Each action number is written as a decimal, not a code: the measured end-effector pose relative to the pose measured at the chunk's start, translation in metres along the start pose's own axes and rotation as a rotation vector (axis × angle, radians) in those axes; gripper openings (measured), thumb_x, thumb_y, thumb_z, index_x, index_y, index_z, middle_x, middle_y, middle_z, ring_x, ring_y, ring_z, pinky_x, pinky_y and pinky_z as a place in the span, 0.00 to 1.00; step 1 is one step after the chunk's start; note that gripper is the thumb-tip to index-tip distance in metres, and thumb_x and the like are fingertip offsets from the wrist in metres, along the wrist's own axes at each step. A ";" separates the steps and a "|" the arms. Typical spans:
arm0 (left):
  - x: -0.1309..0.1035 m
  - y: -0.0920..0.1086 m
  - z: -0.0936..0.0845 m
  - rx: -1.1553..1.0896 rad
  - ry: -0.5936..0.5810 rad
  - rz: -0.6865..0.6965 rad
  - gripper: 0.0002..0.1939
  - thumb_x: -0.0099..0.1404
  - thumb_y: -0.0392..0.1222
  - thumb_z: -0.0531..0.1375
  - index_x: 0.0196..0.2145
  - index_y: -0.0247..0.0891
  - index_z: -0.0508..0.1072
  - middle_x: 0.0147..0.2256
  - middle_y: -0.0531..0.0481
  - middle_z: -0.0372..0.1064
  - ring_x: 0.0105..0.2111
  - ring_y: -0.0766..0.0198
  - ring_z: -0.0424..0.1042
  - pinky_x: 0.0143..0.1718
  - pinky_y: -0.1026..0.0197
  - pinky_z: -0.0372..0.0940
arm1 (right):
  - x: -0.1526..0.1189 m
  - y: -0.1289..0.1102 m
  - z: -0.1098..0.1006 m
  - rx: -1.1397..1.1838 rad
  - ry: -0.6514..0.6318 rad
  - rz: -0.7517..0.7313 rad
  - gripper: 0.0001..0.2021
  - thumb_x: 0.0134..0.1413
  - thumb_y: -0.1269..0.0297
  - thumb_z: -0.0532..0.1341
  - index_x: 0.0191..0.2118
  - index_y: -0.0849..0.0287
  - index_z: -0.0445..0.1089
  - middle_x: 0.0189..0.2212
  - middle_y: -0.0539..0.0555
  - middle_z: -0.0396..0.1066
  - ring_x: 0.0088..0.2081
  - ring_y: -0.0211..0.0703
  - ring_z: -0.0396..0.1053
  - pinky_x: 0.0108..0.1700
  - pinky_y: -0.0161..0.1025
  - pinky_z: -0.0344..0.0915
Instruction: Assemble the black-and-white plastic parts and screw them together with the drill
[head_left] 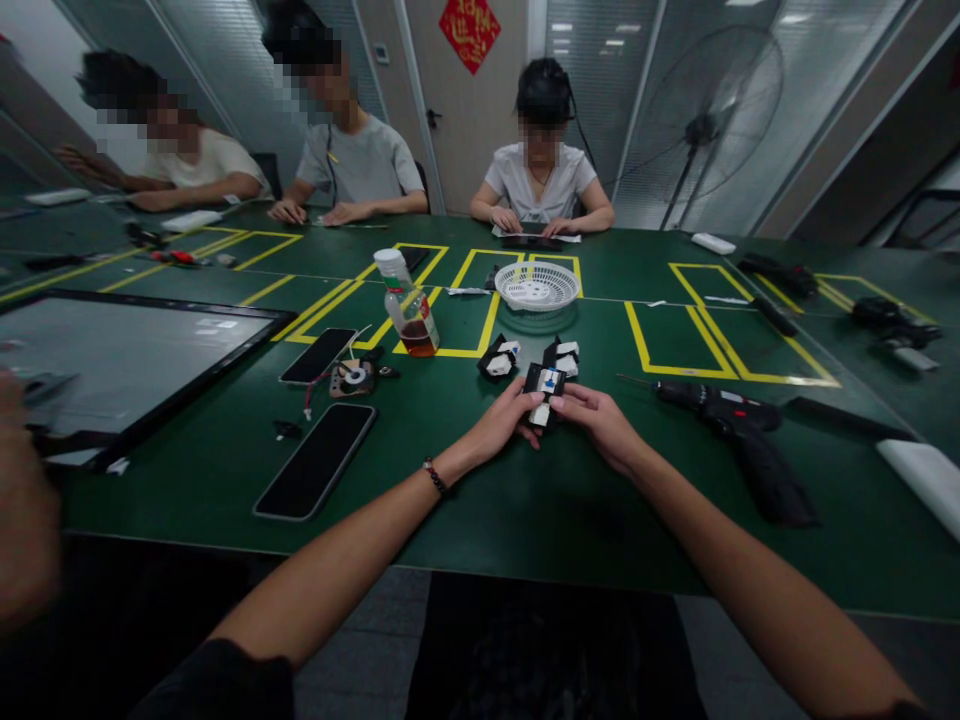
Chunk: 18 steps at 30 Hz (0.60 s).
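Note:
Between my two hands, just above the green table, is a small black part with white and blue pieces on it (pixel 546 381); its kind I cannot make out. My left hand (pixel 504 418) grips its left side, thumb on top. On the right side, my right hand (pixel 597 418) holds it with the thumb pressed near its lower white piece. Just beyond it lie two similar black-and-white parts, one to the left (pixel 499 357) and one to the right (pixel 567 357), partly hidden behind the held one.
A cordless drill (pixel 739 425) lies to the right, bit pointing left. On the left are a phone (pixel 316 462), another phone (pixel 321 356), a small wired motor-like part (pixel 352 376) and a bottle (pixel 409 305). A white basket (pixel 537 287) stands ahead. Several people sit around the table.

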<state>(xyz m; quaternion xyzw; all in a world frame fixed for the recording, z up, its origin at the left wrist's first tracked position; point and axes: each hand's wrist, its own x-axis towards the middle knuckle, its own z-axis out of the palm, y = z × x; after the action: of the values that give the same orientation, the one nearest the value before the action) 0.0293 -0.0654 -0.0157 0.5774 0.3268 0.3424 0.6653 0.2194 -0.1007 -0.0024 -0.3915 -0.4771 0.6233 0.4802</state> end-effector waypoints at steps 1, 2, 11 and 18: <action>0.001 0.000 0.000 -0.002 0.008 -0.009 0.25 0.67 0.54 0.56 0.56 0.38 0.62 0.37 0.46 0.68 0.31 0.61 0.72 0.27 0.59 0.73 | 0.000 0.000 0.000 0.004 0.003 -0.001 0.21 0.52 0.58 0.70 0.51 0.56 0.75 0.48 0.56 0.78 0.50 0.50 0.74 0.60 0.52 0.62; 0.001 -0.001 0.000 0.003 0.018 -0.012 0.25 0.67 0.54 0.56 0.55 0.38 0.63 0.37 0.46 0.68 0.31 0.61 0.72 0.27 0.59 0.72 | 0.001 0.001 0.000 0.008 0.003 -0.003 0.21 0.51 0.58 0.71 0.51 0.56 0.75 0.48 0.56 0.78 0.51 0.50 0.74 0.60 0.52 0.62; 0.001 0.000 0.005 0.105 0.080 0.055 0.24 0.67 0.56 0.56 0.52 0.34 0.65 0.34 0.48 0.70 0.28 0.63 0.71 0.27 0.61 0.70 | 0.000 0.003 -0.001 0.076 -0.017 -0.030 0.21 0.50 0.59 0.71 0.51 0.55 0.72 0.46 0.54 0.78 0.49 0.48 0.74 0.60 0.51 0.62; -0.004 0.005 0.011 0.184 0.054 0.070 0.24 0.70 0.57 0.53 0.54 0.35 0.64 0.34 0.46 0.73 0.25 0.65 0.71 0.26 0.63 0.67 | -0.001 -0.001 -0.004 0.079 -0.023 -0.033 0.24 0.49 0.59 0.72 0.52 0.54 0.71 0.44 0.54 0.78 0.41 0.45 0.74 0.47 0.44 0.68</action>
<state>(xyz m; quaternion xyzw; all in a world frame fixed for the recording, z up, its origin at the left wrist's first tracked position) 0.0360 -0.0743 -0.0091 0.6376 0.3543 0.3494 0.5881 0.2236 -0.1009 -0.0027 -0.3569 -0.4640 0.6383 0.4999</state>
